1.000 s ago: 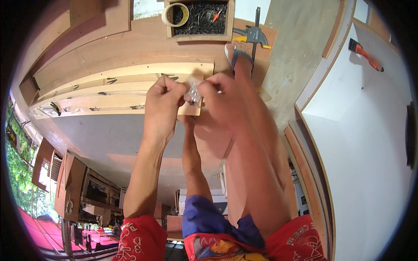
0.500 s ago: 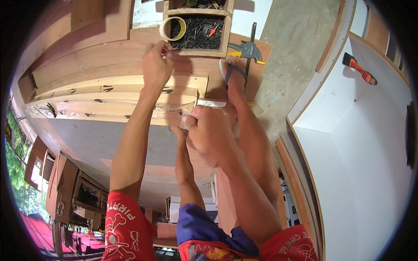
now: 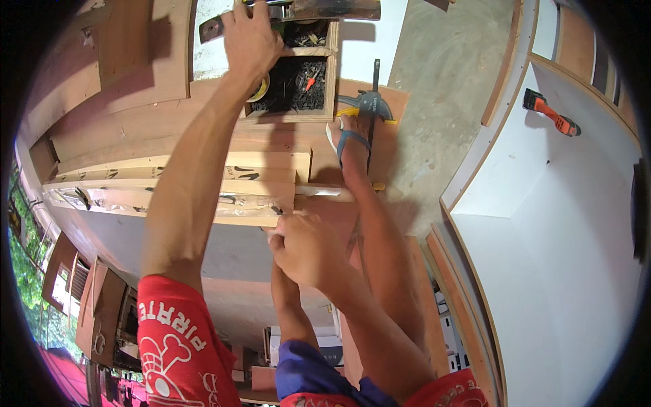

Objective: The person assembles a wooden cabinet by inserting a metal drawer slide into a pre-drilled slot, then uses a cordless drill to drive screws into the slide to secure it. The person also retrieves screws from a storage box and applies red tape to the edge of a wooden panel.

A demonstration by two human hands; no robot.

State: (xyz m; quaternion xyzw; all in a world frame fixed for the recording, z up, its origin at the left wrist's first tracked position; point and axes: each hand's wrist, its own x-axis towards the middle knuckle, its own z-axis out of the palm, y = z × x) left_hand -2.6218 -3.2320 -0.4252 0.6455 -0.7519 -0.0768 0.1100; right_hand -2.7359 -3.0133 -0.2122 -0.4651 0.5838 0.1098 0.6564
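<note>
Reaching with left hand (image 3: pixel 252 41) to a dark, flat bar (image 3: pixel 332 9) over a compartmented wooden box (image 3: pixel 331 78), unclear whether gripping; right hand (image 3: pixel 308 251) fisted near pale wooden strips (image 3: pixel 271 163).

Red short-sleeved T-shirt (image 3: pixel 444 393); left sleeve (image 3: pixel 196 363) has white lettering (image 3: pixel 165 314), white bone drawing (image 3: pixel 178 338). Blue shorts (image 3: pixel 305 370). Flip-flop (image 3: pixel 332 136), blue-grey strap (image 3: pixel 344 140), whitish sole edge.
</note>
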